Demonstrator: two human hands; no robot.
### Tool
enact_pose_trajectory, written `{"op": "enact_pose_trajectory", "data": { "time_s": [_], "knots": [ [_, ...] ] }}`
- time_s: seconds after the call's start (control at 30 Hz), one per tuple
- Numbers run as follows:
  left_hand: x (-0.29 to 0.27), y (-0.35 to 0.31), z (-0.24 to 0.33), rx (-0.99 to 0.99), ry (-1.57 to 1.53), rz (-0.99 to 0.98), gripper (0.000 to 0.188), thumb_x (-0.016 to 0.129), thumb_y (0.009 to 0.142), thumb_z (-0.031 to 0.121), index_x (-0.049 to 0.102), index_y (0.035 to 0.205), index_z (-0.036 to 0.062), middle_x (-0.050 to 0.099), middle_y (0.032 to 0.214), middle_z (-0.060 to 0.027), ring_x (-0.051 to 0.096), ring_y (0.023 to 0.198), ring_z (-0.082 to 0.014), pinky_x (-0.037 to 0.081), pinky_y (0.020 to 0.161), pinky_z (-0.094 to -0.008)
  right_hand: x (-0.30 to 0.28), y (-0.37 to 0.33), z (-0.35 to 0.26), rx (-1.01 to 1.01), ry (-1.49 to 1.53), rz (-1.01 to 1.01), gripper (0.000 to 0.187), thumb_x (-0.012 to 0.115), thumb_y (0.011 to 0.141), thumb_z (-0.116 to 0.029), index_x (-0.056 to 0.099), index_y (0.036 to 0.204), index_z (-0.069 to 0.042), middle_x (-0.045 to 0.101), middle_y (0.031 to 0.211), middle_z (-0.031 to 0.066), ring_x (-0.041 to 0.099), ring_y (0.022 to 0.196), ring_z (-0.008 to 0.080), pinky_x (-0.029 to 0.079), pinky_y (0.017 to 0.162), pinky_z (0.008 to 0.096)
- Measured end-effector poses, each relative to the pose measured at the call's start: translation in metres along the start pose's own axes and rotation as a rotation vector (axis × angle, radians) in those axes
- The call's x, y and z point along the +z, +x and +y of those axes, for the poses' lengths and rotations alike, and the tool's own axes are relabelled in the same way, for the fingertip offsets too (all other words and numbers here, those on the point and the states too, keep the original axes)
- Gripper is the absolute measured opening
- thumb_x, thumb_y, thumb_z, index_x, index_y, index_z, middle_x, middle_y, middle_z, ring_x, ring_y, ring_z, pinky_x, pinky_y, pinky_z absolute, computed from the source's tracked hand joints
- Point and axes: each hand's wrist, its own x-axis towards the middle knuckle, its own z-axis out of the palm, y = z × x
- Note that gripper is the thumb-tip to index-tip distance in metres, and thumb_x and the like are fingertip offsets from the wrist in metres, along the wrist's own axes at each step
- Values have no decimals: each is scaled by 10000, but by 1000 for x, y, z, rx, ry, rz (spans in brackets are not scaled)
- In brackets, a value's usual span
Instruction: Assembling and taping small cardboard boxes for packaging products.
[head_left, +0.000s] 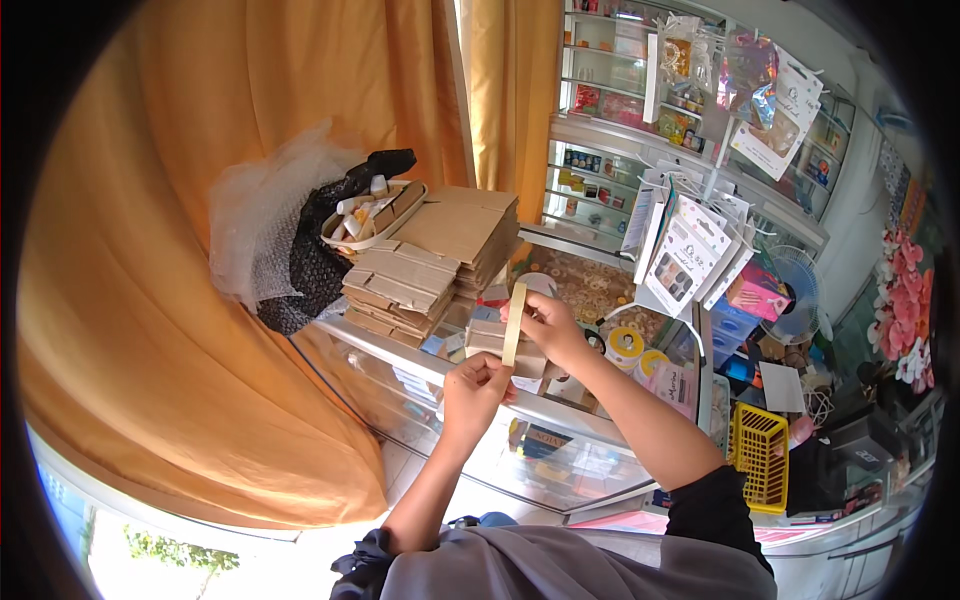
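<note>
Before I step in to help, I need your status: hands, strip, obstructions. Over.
Left hand and right hand: both pinching pale yellow tape strip. Strip: nearly straight, over small cardboard box; contact unclear. Crowding the left: folded cardboard stack.

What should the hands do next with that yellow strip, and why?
I'd probably lower the strip onto the brown box and press it down. It looks like tape: the left hand pinches its lower end, the right hand grips it higher up, and the box sits just beneath them.
</note>
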Motion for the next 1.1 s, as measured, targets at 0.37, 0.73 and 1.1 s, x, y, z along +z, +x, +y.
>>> {"op": "enact_pose_trajectory", "data": {
  "time_s": [0.37,0.73,1.1],
  "knots": [
    [-4,-11,13,547,1003,386,459,756,630,58,544,1036,28,584,1000,-131,552,902,-305,439,769,-360,2,0,0,-13,-6,-6,209,572,907,-172,632,1004,2,677,936,56,626,831,96,501,752,246],
    [-16,20,43,753,813,-151,831,734,678,87,304,1384,2,425,1331,-203,387,1236,-383,362,1010,-442,4,-1,1,-83,79,23,239,626,871,-219,612,962,2,558,713,-10,449,632,50,386,571,234],
    [-24,30,29,737,1131,-190,661,608,772,100,341,1363,-29,501,1242,-204,439,1205,-354,367,1005,-461,4,-4,-14,-27,92,-6,215,590,896,-174,627,1023,-5,654,869,23,581,779,71,469,719,236]
  ]
}}
